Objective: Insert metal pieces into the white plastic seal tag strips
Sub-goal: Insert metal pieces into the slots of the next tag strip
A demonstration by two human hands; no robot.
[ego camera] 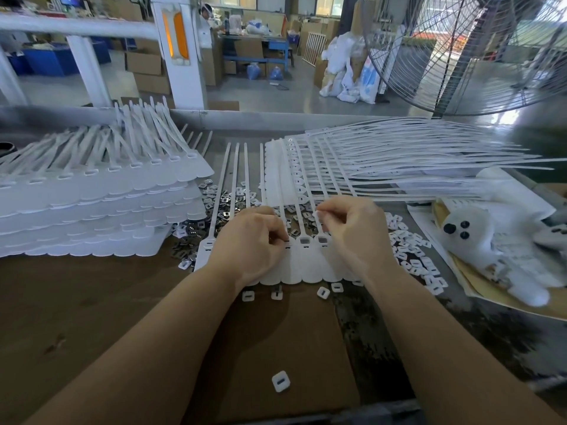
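Observation:
A joined row of white plastic seal tag strips point(306, 265) lies flat on the table in front of me, its thin tails pointing away. Two sockets point(313, 240) near the middle show a metal piece seated. My left hand point(254, 243) rests on the strip's left part, fingertips pinched at a socket; what it pinches is hidden. My right hand point(352, 231) hovers over the right part, thumb and forefinger pinched on something small and white that I cannot identify. A heap of small metal pieces point(221, 204) lies behind the strip. White square caps point(411, 250) are scattered on the right.
A tall stack of tag sheets point(92, 210) fills the left of the table. More sheets point(352, 161) fan out at the back right. A white glove point(503, 240) lies on papers at the right. Loose caps point(280, 381) lie near me. A large fan point(460, 56) stands behind.

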